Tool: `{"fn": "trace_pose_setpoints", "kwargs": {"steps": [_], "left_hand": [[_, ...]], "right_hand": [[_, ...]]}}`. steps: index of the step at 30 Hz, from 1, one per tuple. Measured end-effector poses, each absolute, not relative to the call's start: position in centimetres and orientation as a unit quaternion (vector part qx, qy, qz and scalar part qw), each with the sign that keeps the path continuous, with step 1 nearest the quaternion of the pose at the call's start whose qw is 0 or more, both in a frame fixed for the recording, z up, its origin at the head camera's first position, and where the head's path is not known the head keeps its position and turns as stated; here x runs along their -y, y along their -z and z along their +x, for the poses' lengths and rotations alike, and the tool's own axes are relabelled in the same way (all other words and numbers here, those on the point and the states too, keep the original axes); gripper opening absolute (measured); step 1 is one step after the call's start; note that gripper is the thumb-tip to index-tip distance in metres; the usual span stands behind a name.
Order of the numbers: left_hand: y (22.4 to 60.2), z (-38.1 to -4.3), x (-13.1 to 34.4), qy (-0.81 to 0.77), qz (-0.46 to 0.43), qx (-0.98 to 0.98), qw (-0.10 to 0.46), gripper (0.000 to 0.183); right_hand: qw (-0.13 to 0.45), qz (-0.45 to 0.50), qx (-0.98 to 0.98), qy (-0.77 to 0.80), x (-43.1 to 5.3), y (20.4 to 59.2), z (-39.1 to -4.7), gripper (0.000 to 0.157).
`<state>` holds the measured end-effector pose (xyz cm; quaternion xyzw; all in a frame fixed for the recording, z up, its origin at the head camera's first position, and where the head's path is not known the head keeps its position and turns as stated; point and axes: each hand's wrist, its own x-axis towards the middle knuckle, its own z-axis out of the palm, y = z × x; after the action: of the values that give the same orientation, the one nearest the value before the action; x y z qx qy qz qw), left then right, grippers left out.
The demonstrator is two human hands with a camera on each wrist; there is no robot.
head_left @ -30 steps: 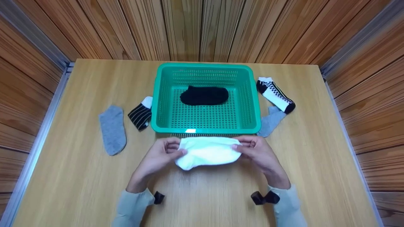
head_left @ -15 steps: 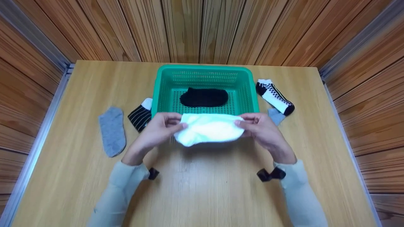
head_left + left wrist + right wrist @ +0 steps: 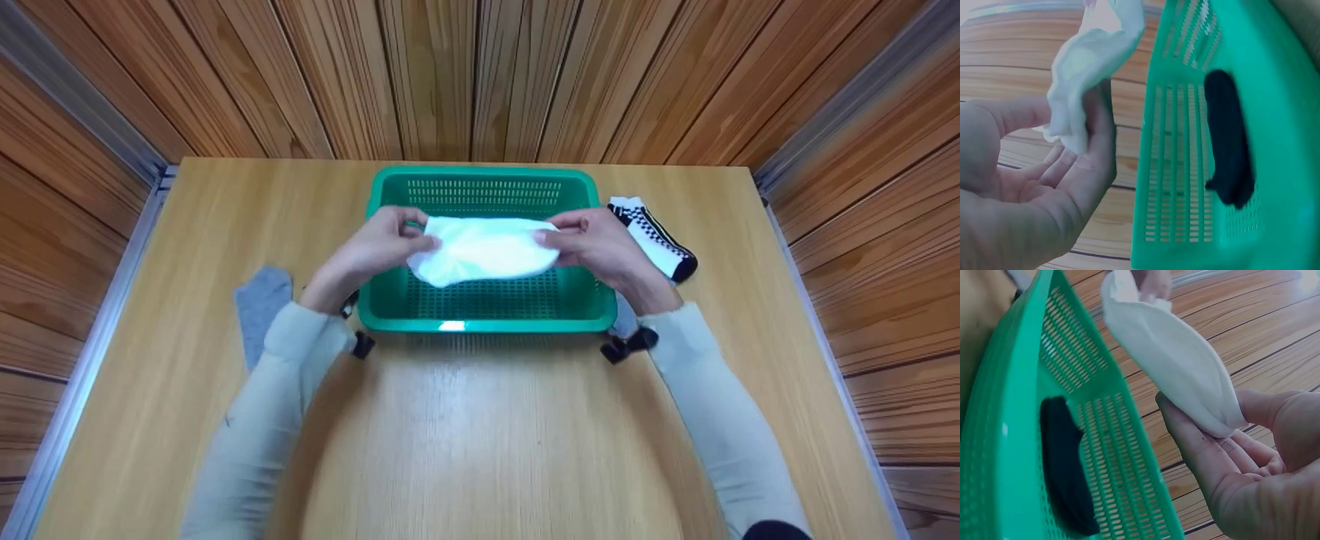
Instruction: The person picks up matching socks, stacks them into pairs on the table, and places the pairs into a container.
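A white sock (image 3: pixel 487 250) is stretched level between my two hands, above the green basket (image 3: pixel 487 325). My left hand (image 3: pixel 379 244) pinches its left end between thumb and fingers. At the other end, my right hand (image 3: pixel 604 244) pinches it the same way. Inside the basket lies a black sock (image 3: pixel 1229 138), plain in both wrist views; the white sock hides it in the head view. In the right wrist view the white sock (image 3: pixel 1174 360) hangs above the basket's rim, apart from the black sock.
A grey sock (image 3: pixel 262 307) lies left on the wooden table (image 3: pixel 465 420), partly behind the left sleeve. Right of the basket is a white sock with black checks (image 3: pixel 654 238). Beneath my right wrist, part of another grey sock (image 3: pixel 624 316) shows. Wooden walls enclose the table.
Both hands have carried the white sock away from me, from the near side of the basket to over it. The grip at each end looks the same.
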<state>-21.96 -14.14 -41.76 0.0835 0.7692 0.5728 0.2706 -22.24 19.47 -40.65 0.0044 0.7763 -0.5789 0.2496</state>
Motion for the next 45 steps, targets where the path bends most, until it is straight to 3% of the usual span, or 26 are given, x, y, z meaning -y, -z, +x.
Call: {"fn": "trace_pose_setpoints", "kwargs": {"steps": [7,16,21,25,32,45], "left_hand": [[42.3,-24.9,13.8,-0.517,0.083,-0.811,0.261,0.021],[44.0,-27.2,12.3,-0.379,0.102,-0.869,0.301,0.048],[44.1,-28.7,11.3,-0.309,0.131,-0.887,0.318,0.046],[44.2,-29.7,11.0,-0.282,0.120,-0.881,0.361,0.040],[44.6,-30.6,10.4,-0.269,0.075,-0.842,0.462,0.055],[47.2,-29.9,9.0,-0.195,0.073,-0.841,0.499,0.025]], "right_hand": [[0.271,0.014,-0.801,0.533,-18.5,41.4,-25.2,0.037],[0.334,-0.021,-0.830,0.447,-17.7,42.7,-28.3,0.031],[0.353,-0.021,-0.826,0.439,-17.8,43.2,-30.0,0.032],[0.371,-0.033,-0.821,0.434,-17.7,43.9,-30.8,0.029],[0.428,-0.069,-0.823,0.367,-17.7,44.6,-30.9,0.024],[0.503,-0.036,-0.835,0.219,-15.9,46.0,-30.1,0.017]]}}
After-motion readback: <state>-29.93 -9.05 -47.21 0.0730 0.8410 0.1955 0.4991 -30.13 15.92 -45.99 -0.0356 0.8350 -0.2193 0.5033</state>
